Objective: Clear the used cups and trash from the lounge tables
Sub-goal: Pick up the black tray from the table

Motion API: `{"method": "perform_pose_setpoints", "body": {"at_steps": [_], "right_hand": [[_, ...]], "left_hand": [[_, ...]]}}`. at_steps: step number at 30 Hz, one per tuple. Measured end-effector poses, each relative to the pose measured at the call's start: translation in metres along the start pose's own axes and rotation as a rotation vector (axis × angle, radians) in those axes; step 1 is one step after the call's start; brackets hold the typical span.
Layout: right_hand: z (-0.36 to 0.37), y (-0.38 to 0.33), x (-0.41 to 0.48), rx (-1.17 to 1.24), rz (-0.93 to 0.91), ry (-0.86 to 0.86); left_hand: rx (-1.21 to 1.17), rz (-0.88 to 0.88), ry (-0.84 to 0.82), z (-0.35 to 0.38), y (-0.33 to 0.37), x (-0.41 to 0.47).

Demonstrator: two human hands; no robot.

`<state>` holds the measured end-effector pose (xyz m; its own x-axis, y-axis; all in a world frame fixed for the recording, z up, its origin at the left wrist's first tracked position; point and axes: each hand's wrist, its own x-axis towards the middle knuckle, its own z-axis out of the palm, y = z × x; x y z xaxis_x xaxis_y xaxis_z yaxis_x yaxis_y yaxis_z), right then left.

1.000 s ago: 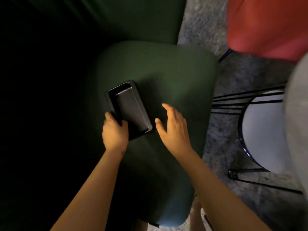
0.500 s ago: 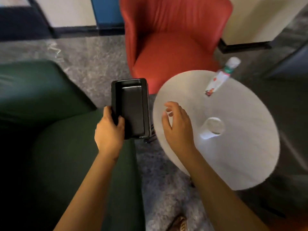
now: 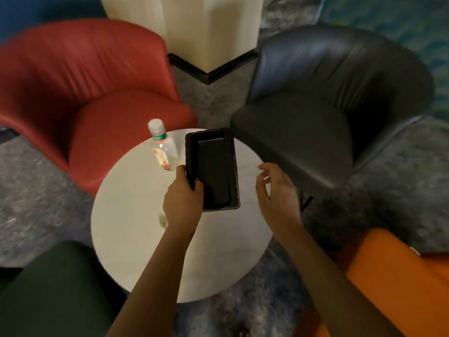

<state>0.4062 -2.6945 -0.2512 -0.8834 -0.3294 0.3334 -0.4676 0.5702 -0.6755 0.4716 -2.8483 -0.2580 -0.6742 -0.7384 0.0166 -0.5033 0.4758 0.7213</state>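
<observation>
1. Black tray (image 3: 216, 166): held in the air above the round white table (image 3: 136, 251), its long side pointing away from the person. A second shallow piece seems to be nested inside it.
2. Left hand (image 3: 182, 205): grips the tray's near left edge, thumb on top and fingers curled underneath.
3. Right hand (image 3: 277, 193): holds nothing. Its fingers are spread and loosely bent over the table's right side, near the tray.
4. Bottle (image 3: 162, 147): clear, with a white cap and green neck band, on the table just left of the tray's far end. The label shows red marks, but its writing is too blurred to read.
5. Cup (image 3: 163, 220): a pale, clear shape on the table, mostly hidden by the left wrist, so the identification is uncertain.
6. Surroundings: a red chair (image 3: 85, 93), a dark chair (image 3: 328, 105), an orange seat (image 3: 388, 276) and a green seat (image 3: 56, 288) ring the table.
7. Risks: a one-edge grip may let the tray tilt. Lowering it could topple the bottle, and the left forearm could knock the cup.
</observation>
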Motion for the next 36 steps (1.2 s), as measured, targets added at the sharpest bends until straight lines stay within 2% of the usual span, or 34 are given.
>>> {"method": "perform_pose_setpoints", "body": {"at_steps": [5,14,29,31,33,36], "right_hand": [[-0.01,0.054,-0.001,-0.046,0.133,0.011],[0.038,0.106,-0.016,-0.065,0.306,-0.082],[0.098,0.11,0.003,-0.109,0.359,-0.023],[0.098,0.108,0.003,-0.115,0.36,-0.011],[0.094,0.106,0.004,-0.112,0.361,0.011],[0.077,0.101,0.006,-0.112,0.372,0.072]], "left_hand": [[0.066,-0.014,-0.115,0.059,0.002,0.005],[0.274,-0.138,-0.304,0.139,-0.037,0.022],[0.404,-0.176,-0.39,0.166,-0.083,0.069],[0.471,-0.119,-0.362,0.164,-0.08,0.07],[0.521,0.008,-0.284,0.16,-0.069,0.073],[0.385,0.245,-0.243,0.154,-0.035,0.078]]}}
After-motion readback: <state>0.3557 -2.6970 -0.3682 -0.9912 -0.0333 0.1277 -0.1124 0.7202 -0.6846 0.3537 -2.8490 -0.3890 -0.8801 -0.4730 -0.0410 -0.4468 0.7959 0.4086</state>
